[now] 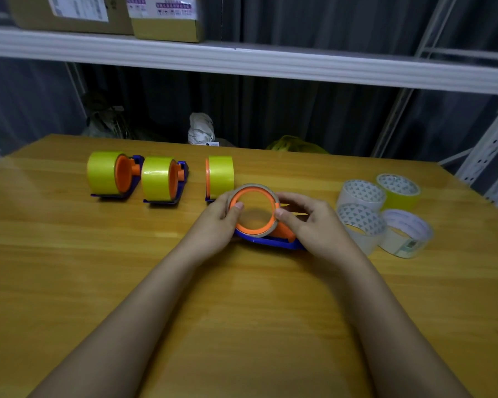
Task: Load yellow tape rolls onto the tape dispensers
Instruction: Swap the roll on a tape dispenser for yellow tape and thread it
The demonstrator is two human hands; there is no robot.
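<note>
A blue and orange tape dispenser (270,241) lies at the table's middle with a tape roll (255,188) around its orange hub. My left hand (220,216) grips the roll's left rim, thumb on the orange ring. My right hand (311,219) pinches the right rim, thumb on its edge. Three dispensers loaded with yellow tape stand behind on the left: the leftmost dispenser (107,175), the second dispenser (160,179) and the third dispenser (219,176). One loose yellow roll (400,191) lies at the right.
Three clear or white tape rolls (360,193) lie grouped beside the loose yellow roll on the wooden table (242,311). A white shelf beam (242,60) carrying cardboard boxes runs overhead behind. Metal racking (489,156) stands at the far right.
</note>
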